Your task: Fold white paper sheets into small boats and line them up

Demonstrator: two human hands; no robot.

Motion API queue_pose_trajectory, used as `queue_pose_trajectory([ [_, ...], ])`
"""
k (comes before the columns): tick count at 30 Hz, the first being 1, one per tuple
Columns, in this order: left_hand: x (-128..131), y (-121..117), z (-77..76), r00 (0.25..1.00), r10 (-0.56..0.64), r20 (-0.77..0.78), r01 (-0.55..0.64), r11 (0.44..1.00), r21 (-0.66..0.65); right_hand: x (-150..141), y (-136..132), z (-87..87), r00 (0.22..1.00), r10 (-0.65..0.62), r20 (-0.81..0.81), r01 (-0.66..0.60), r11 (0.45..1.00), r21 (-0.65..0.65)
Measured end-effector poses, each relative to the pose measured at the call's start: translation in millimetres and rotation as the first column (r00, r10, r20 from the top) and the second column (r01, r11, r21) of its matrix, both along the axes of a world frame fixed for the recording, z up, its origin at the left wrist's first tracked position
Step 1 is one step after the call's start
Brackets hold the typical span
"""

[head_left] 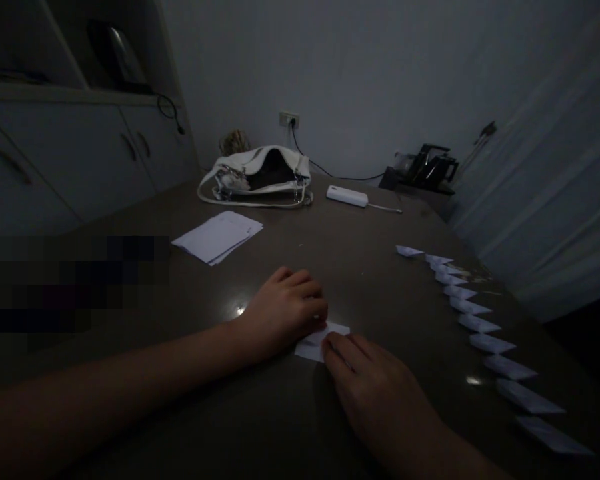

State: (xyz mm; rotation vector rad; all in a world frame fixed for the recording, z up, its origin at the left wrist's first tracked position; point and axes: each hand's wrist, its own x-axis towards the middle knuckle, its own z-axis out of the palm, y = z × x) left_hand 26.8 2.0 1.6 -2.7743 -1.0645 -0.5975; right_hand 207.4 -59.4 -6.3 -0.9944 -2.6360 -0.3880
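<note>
A small white piece of paper (316,345) lies flat on the dark table (360,273), near the middle. My left hand (285,308) rests on its left side with the fingers curled down and the fingertips pressing its edge. My right hand (375,387) comes in from below, fingers together, with the fingertips pressing the paper's lower right part. Most of the paper is hidden under the two hands. The room is dim.
A row of several folded white paper pieces (480,325) runs along the table's right edge. A stack of white sheets (217,237) lies at the back left. Behind it sit a white handbag (257,177) and a white power bank (347,196) with a cable.
</note>
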Motion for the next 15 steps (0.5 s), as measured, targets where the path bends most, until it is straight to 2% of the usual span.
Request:
queue_pose_trajectory([
  [3, 0.1, -0.2, 3.9, 0.995, -0.050, -0.088, 0.057, 0.995, 0.080, 0.7, -0.9, 0.0, 1.000, 0.001, 0.004, -0.001, 1.000, -0.016],
  [8, -6.8, -2.5, 12.4, 0.970, -0.180, -0.165, 0.187, 0.982, 0.025, 1.3, -1.3, -0.6, 1.000, -0.016, 0.022, 0.017, 0.998, -0.053],
  [15, -15.6, -7.1, 20.0, 0.967, -0.178, -0.181, 0.167, 0.983, -0.078, 0.2, 0.2, 3.4, 0.999, -0.010, 0.049, 0.014, 0.997, -0.080],
])
